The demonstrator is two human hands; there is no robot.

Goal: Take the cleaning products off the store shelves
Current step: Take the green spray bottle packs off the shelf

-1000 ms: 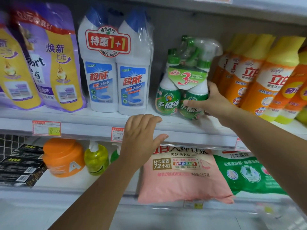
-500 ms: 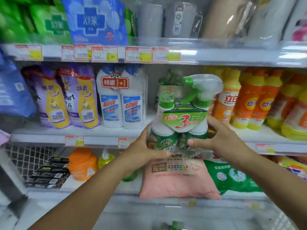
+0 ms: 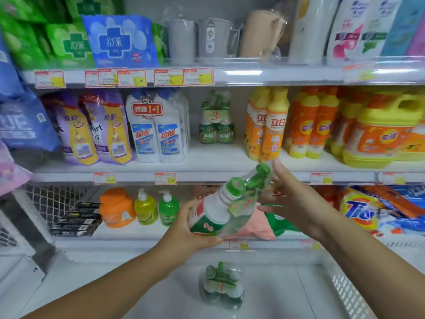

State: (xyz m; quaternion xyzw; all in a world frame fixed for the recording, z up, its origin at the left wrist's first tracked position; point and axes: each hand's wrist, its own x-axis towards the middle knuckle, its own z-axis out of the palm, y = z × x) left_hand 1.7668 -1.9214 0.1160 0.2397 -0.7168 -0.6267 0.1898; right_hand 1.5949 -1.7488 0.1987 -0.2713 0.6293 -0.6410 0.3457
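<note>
Spray-cleaner pack [image 3: 220,210] is held tilted, clear of the shelf [image 3: 207,157], between the two hands. Its base is gripped by the left hand [image 3: 184,236], fingers and thumb curled round the bottles. Its green trigger head points up toward the right hand [image 3: 292,203], whose fingers are stretched straight just beside the nozzle; contact there cannot be told. Rigid plastic bottles, white-shouldered with ribbed green caps, are bound in glossy clear film, judged slippery and slack near the top. Being filled with liquid, the bundle is likely bottom-heavy, so a hold low on the bottle bodies is favoured over film or trigger. A like pack [image 3: 222,286] lies below both hands in a white bin [image 3: 299,284]; another [image 3: 216,120] stands on the shelf beyond them.
</note>
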